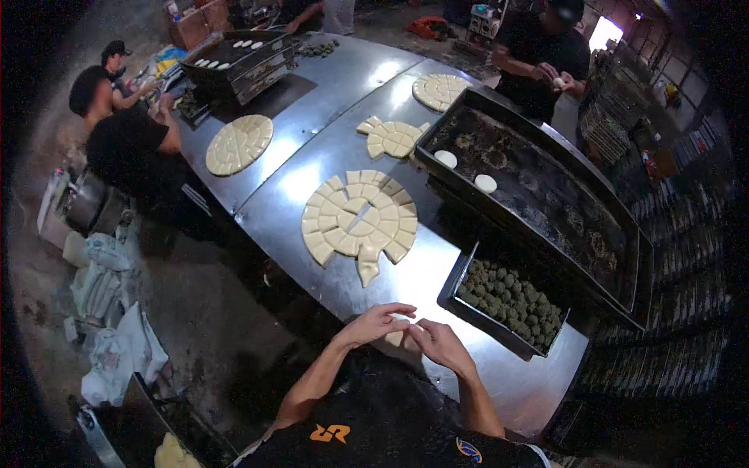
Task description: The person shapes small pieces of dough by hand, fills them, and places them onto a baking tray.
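My left hand (376, 325) and my right hand (443, 345) meet in front of my chest at the table's near edge. Both are closed round a small piece of pale dough (400, 317), mostly hidden by the fingers. Just beyond them lies a flat round of dough (321, 222), cut into many pieces, with gaps in its near edge and one flap pulled out towards me. To the right of my hands stands a dark metal box (460, 300) of greenish-brown filling balls (511, 300).
A long black baking tray (538, 195) at the right holds two white dough rounds (485, 184). Further cut dough discs (239, 145) lie on the metal table (273, 199). Co-workers stand at left (133, 140) and far right (546, 47), the latter handling dough. Another tray (234, 58) stands at the back left.
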A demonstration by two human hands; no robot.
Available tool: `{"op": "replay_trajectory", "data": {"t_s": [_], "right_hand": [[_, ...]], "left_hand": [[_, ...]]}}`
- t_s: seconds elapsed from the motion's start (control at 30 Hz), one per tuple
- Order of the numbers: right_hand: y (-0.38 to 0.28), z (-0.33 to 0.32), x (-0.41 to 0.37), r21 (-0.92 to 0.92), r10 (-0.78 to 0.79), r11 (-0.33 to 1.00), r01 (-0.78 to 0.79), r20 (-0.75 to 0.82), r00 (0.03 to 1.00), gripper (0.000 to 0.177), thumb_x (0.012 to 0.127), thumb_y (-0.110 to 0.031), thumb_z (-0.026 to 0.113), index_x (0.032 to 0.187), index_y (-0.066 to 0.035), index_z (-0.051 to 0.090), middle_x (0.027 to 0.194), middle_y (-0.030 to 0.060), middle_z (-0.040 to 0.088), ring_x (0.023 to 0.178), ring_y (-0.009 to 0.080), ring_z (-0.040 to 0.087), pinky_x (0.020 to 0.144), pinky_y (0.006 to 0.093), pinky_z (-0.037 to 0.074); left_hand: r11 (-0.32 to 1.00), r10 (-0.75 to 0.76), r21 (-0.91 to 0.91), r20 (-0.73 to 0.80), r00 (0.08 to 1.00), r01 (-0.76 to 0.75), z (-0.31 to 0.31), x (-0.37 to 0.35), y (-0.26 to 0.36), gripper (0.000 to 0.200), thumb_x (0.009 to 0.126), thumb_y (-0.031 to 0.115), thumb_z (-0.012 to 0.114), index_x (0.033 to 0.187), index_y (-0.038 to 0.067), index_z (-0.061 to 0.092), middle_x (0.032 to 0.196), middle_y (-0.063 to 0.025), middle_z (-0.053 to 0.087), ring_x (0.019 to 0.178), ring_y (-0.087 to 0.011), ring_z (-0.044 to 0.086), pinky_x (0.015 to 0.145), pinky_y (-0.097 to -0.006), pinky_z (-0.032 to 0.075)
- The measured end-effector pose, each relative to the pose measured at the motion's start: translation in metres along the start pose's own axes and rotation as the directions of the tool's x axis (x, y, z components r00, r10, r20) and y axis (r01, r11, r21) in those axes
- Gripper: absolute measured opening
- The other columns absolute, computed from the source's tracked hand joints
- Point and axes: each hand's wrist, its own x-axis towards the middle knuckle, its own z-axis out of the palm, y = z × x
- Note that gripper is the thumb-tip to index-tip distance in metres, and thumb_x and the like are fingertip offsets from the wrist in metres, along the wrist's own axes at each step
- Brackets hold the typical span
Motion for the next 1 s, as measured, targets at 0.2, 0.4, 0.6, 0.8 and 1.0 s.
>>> {"op": "replay_trajectory", "data": {"t_s": [0.2, 0.4, 0.6, 0.8, 1.0], "right_hand": [[0.001, -0.016, 0.009, 0.122, -0.089, 0.99, 0.065, 0.205, 0.975, 0.037, 0.095, -0.033, 0.054, 0.093, 0.002, 0.066, 0.071, 0.0133, 0.065, 0.065, 0.0194, 0.061, 0.064, 0.0344, 0.049], [-0.052, -0.057, -0.005, 0.234, -0.123, 0.97, 0.061, 0.258, 0.958, 0.032, 0.096, -0.028, 0.053, 0.094, 0.002, 0.065, 0.074, 0.0059, 0.063, 0.066, 0.0124, 0.058, 0.061, 0.0284, 0.047], [-0.059, -0.115, -0.053, 0.579, -0.309, 0.632, 0.515, -0.421, 0.853, 0.027, 0.09, -0.022, 0.057, 0.095, 0.004, 0.062, 0.088, 0.0086, 0.062, 0.076, 0.0171, 0.062, 0.066, 0.0265, 0.049], [-0.025, -0.076, 0.058, 0.406, -0.128, 0.886, 0.222, -0.246, 0.961, 0.044, 0.098, -0.038, 0.049, 0.112, 0.003, 0.059, 0.086, 0.0056, 0.062, 0.079, 0.0111, 0.056, 0.071, 0.0269, 0.046], [0.001, -0.011, 0.074, 0.031, -0.222, 0.971, 0.237, -0.243, 0.944, 0.046, 0.089, -0.027, 0.065, 0.121, 0.004, 0.054, 0.112, 0.0217, 0.058, 0.1, 0.0314, 0.059, 0.083, 0.0392, 0.05]], "left_hand": [[0.977, -0.078, 0.186, -0.125, 0.989, 0.1, 0.001, -0.025, -0.001, 0.025, 0.089, 0.024, 0.067, 0.106, 0.005, 0.07, 0.093, -0.0013, 0.066, 0.085, -0.0095, 0.056, 0.073, -0.0243, 0.046], [0.943, 0.029, 0.333, -0.114, 0.993, 0.01, -0.013, -0.043, 0.046, 0.025, 0.086, 0.024, 0.071, 0.097, 0.002, 0.071, 0.086, -0.0025, 0.068, 0.081, -0.0083, 0.057, 0.073, -0.0255, 0.047], [0.853, 0.062, 0.505, -0.344, 0.937, 0.129, -0.066, -0.027, -0.002, 0.028, 0.09, 0.028, 0.066, 0.1, 0.003, 0.07, 0.092, -0.008, 0.07, 0.089, -0.0142, 0.062, 0.081, -0.0294, 0.048], [0.541, 0.648, 0.73, -0.678, 0.346, 0.418, -0.084, 0.049, -0.029, 0.03, 0.086, 0.023, 0.064, 0.103, -0.001, 0.06, 0.089, -0.0176, 0.064, 0.095, -0.033, 0.059, 0.085, -0.0433, 0.045], [0.794, 0.444, 0.593, -0.715, 0.541, 0.132, -0.069, 0.057, -0.031, 0.033, 0.078, 0.018, 0.073, 0.099, 0.0, 0.055, 0.081, -0.0158, 0.059, 0.077, -0.0334, 0.059, 0.072, -0.0392, 0.048]]}}
